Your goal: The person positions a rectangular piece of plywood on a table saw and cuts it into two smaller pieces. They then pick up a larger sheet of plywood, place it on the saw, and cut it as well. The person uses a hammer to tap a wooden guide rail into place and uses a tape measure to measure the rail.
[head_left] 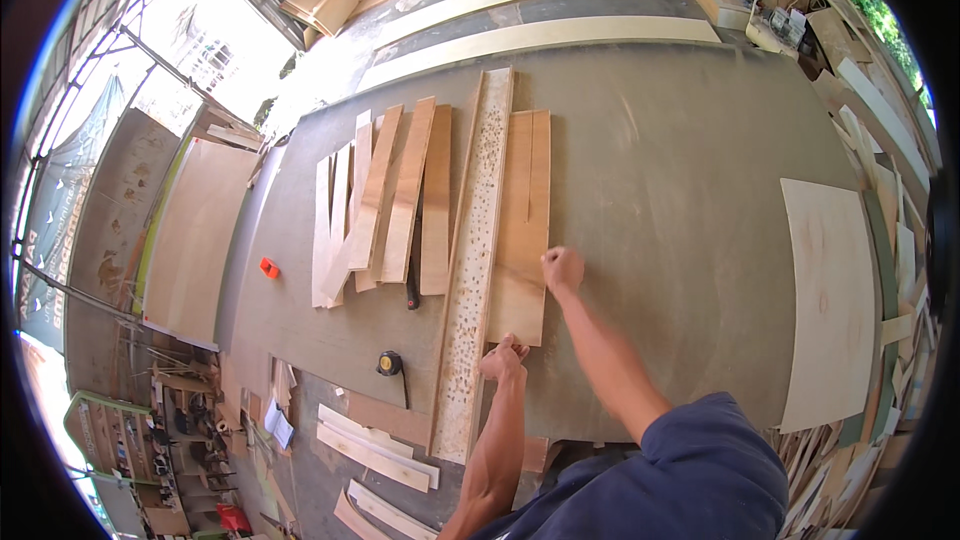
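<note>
A reddish-brown plywood board (520, 270) lies lengthwise on the large worktable (680, 160). Its left edge runs against a long speckled straight plank (478, 200) with raised wooden edges. At the board's near end, my left hand (503, 360) grips the edge, with fingers on the top face. My right hand (563, 268) is closed beside the board's right edge; whatever its fingers hold, if anything, is too small to make out. A thin dark line runs along the board's far part. Left of the plank lie several narrow plywood strips (405, 190), overlapping, with a dark-handled tool (413, 290) partly under them.
A tape measure (390, 364) and a small orange object (269, 268) sit on the table's left side. A pale plywood sheet (825, 300) lies at the right edge. Two long pale boards (540, 35) lie beyond the far edge. Offcuts (375, 450) are on the near left.
</note>
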A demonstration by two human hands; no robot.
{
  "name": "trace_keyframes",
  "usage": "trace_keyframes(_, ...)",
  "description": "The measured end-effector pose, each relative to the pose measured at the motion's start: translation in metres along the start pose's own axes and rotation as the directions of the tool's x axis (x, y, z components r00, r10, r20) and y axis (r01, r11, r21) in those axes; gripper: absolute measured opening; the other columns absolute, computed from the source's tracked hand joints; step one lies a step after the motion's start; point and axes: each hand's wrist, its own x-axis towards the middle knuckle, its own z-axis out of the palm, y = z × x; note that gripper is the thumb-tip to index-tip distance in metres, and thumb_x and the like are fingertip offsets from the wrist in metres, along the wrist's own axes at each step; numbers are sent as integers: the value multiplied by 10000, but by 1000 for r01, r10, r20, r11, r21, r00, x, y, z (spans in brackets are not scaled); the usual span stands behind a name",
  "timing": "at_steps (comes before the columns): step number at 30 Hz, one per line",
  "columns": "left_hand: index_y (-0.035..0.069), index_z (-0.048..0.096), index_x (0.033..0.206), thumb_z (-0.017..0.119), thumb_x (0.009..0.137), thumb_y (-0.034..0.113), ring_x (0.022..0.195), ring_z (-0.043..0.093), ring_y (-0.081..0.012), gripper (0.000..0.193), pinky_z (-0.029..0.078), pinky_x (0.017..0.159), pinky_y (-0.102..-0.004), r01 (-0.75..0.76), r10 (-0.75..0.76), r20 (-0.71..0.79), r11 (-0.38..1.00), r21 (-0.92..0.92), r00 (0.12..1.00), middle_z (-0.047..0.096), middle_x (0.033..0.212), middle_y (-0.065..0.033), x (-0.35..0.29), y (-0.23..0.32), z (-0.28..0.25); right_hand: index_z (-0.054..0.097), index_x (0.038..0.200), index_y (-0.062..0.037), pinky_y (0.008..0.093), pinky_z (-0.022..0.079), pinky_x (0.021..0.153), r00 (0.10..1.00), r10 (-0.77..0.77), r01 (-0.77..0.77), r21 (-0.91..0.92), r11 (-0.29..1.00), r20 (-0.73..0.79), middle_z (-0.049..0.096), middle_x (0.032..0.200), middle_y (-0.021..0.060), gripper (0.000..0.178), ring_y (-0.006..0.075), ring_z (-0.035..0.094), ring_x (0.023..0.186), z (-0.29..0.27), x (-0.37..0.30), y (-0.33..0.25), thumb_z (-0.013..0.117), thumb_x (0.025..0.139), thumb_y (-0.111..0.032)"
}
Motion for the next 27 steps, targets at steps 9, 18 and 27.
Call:
trace_keyframes(9,-90,637,842,748,879,-16,589,676,-242,138,619,517,-343,34,-34,-5,999,18,999,695,797,-172,11,-5,2,740,772,-50,409,548,669,1000,6,-3,227,974,-9,701,744,145,88,315,701,683,-29,-114,22,761,792,-134)
trace_keyframes(18,-79,643,851,731,881,-16,619,693,-250,112,629,532,-359,-6,6,35,1000,-11,999,699,825,-170,34,3,47,727,755,-42,411,544,671,999,23,-16,154,988,-49,715,748,139,95,315,705,691,-10,-66,0,764,796,-119)
trace_keyframes(27,-69,682,835,753,862,27,575,660,-235,122,539,433,-313,39,-62,156,988,147,986,677,737,-157,38,27,44,663,1244,-5,398,545,896,867,-495,476,190,859,61,692,1229,132,420,303,660,1038,-51,-110,29,733,836,-77)
